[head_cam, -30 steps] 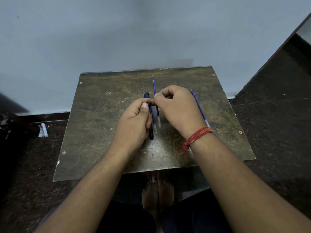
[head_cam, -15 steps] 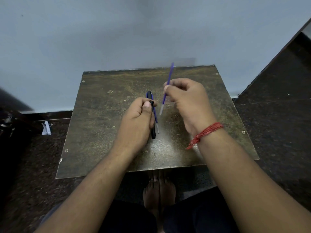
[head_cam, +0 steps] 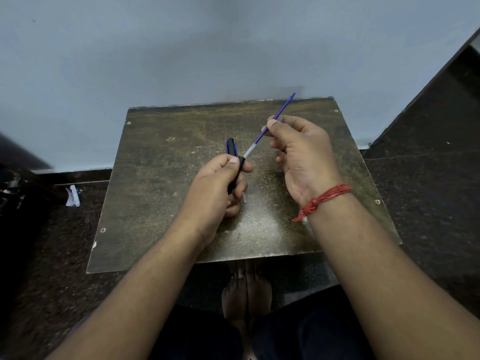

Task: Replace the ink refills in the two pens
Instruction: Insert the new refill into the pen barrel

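Observation:
On the worn brown table [head_cam: 161,193], my left hand [head_cam: 218,188] is closed around a black pen barrel [head_cam: 239,166], tilted with its open end up and to the right. My right hand [head_cam: 301,154] pinches a thin blue ink refill [head_cam: 279,114] between thumb and fingers. The refill slants down to the left, and its clear end touches the barrel's opening. Just behind my left hand a black and blue pen piece [head_cam: 230,146] shows; whether it lies on the table I cannot tell. A clear refill tip [head_cam: 244,199] pokes out under my left fingers.
A pale wall rises right behind the table's far edge. Dark speckled floor surrounds the table, with a scrap of white paper [head_cam: 72,196] at the left. My bare feet [head_cam: 246,289] rest under the near edge. A red thread band [head_cam: 324,198] circles my right wrist.
My right hand lifted the blue refill off the table and swung its clear end to the barrel's mouth. My left hand raised the black barrel and tilted it toward the refill.

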